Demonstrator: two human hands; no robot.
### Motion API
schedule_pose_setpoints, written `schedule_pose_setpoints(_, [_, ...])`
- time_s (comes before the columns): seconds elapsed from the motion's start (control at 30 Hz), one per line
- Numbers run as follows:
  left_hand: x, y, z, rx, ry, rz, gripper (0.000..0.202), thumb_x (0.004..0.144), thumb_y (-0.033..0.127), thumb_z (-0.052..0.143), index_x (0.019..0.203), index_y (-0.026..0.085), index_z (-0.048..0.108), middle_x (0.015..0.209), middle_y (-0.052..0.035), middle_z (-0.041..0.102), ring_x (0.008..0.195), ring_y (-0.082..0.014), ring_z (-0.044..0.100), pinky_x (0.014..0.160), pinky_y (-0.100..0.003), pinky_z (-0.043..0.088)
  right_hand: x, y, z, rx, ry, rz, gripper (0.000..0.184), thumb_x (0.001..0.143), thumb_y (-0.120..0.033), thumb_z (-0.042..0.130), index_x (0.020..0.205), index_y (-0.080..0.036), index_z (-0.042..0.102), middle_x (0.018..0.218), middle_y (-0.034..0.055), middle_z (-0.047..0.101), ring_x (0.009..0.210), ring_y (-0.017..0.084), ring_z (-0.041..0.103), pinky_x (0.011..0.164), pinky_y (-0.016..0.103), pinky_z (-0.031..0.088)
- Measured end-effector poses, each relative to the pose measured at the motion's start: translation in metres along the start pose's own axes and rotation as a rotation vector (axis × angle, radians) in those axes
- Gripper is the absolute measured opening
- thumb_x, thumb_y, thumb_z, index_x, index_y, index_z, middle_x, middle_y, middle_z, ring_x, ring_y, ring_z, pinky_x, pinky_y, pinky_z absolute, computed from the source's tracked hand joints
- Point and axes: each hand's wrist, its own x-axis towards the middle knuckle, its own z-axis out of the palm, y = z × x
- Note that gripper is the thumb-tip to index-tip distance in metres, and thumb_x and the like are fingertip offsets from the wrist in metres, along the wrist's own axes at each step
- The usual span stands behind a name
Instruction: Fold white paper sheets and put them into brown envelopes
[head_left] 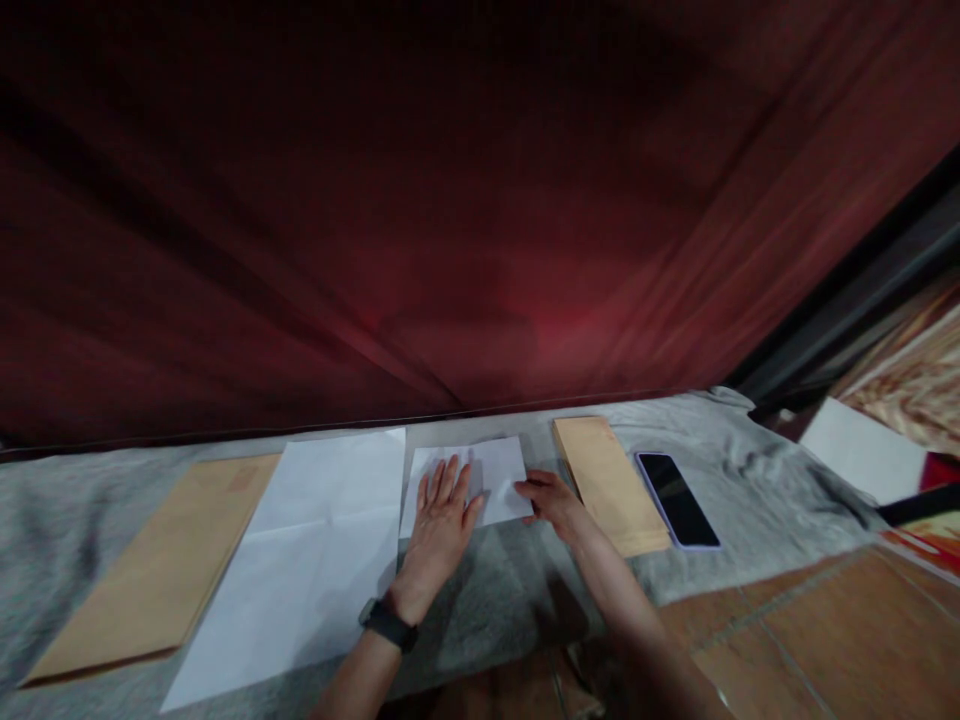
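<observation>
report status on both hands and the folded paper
Left hand flat, open, on folded white paper. Right hand touching its right edge, grip unclear. Brown envelope close beside right hand, large white sheet left.

Both forearms (622, 600) reach forward. The left hand (441, 520) lies flat, palm down, fingers (448, 478) spread. The right hand (553, 503) rests palm down, fingers slightly bent, pointing leftward.

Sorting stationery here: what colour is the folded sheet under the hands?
White; the folded sheet shows best in the head view, under the left hand.
</observation>
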Motion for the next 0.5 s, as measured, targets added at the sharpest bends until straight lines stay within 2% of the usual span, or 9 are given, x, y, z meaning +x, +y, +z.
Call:
schedule_pose_setpoints(0.1, [0.001, 0.002, -0.014, -0.088, 0.105, -0.035, 0.052, 0.101, 0.041, 0.037, 0.146, 0.015, 0.045, 0.156, -0.0180, 0.041, 0.145, -0.0309, 0.037, 0.116, -0.054, 0.035, -0.007, -0.002, 0.000, 0.418, 0.054, 0.087, 0.032, 0.061, -0.034, 0.079, 0.085, -0.019, 0.065, 0.076, 0.0005, 0.071, 0.063, 0.017, 0.066, 0.050, 0.024, 0.055])
schedule_pose_setpoints(0.17, [0.000, 0.004, -0.024, -0.173, 0.139, -0.068, 0.052, 0.100, 0.043, 0.038, 0.141, 0.013, 0.050, 0.150, -0.0194, 0.049, 0.140, -0.0311, 0.045, 0.113, -0.052, 0.040, -0.010, -0.003, 0.001, 0.559, 0.110, 0.072, 0.035, 0.058, -0.033, 0.083, 0.084, -0.021, 0.062, 0.076, -0.0013, 0.071, 0.064, 0.016, 0.066, 0.049, 0.023, 0.054])
schedule_pose_setpoints(0.23, [-0.004, 0.006, -0.032, -0.279, 0.135, -0.171, 0.049, 0.098, 0.046, 0.041, 0.132, 0.015, 0.057, 0.137, -0.0187, 0.060, 0.130, -0.0315, 0.054, 0.108, -0.052, 0.044, -0.015, -0.003, 0.003, 0.656, 0.107, 0.066, 0.035, 0.059, -0.033, 0.083, 0.084, -0.022, 0.061, 0.077, -0.0014, 0.071, 0.066, 0.016, 0.067, 0.051, 0.024, 0.055])
schedule_pose_setpoints(0.3, [-0.007, 0.009, -0.037, -0.440, 0.062, -0.343, 0.045, 0.096, 0.051, 0.044, 0.119, 0.017, 0.062, 0.117, -0.0156, 0.069, 0.114, -0.0311, 0.064, 0.100, -0.051, 0.050, -0.022, -0.001, 0.008, 0.750, 0.090, 0.083, 0.035, 0.062, -0.032, 0.083, 0.087, -0.022, 0.061, 0.080, -0.0006, 0.073, 0.071, 0.018, 0.069, 0.056, 0.026, 0.057])
schedule_pose_setpoints(0.4, [-0.011, 0.018, -0.037, -0.866, -0.163, -0.673, 0.049, 0.091, 0.062, 0.046, 0.103, 0.018, 0.063, 0.090, -0.0113, 0.073, 0.086, -0.0279, 0.072, 0.076, -0.043, 0.058, -0.034, 0.005, 0.019, 0.860, 0.082, 0.100, 0.035, 0.067, -0.033, 0.081, 0.094, -0.023, 0.061, 0.087, 0.0011, 0.075, 0.079, 0.020, 0.072, 0.066, 0.030, 0.059])
schedule_pose_setpoints(0.47, [-0.013, 0.025, -0.035, -1.199, -0.272, -0.826, 0.054, 0.085, 0.067, 0.053, 0.101, 0.017, 0.062, 0.086, -0.0108, 0.074, 0.079, -0.0253, 0.072, 0.069, -0.038, 0.059, -0.043, 0.012, 0.026, 0.867, 0.048, 0.114, 0.035, 0.070, -0.033, 0.081, 0.097, -0.022, 0.061, 0.091, 0.0026, 0.075, 0.082, 0.020, 0.073, 0.070, 0.030, 0.059])
schedule_pose_setpoints(0.5, [-0.013, 0.028, -0.033, -1.334, -0.276, -0.857, 0.055, 0.081, 0.066, 0.060, 0.104, 0.016, 0.062, 0.090, -0.0111, 0.075, 0.080, -0.0243, 0.072, 0.070, -0.037, 0.058, -0.047, 0.016, 0.030, 0.851, 0.017, 0.134, 0.035, 0.071, -0.033, 0.081, 0.097, -0.021, 0.062, 0.092, 0.0031, 0.075, 0.082, 0.020, 0.073, 0.072, 0.030, 0.058])
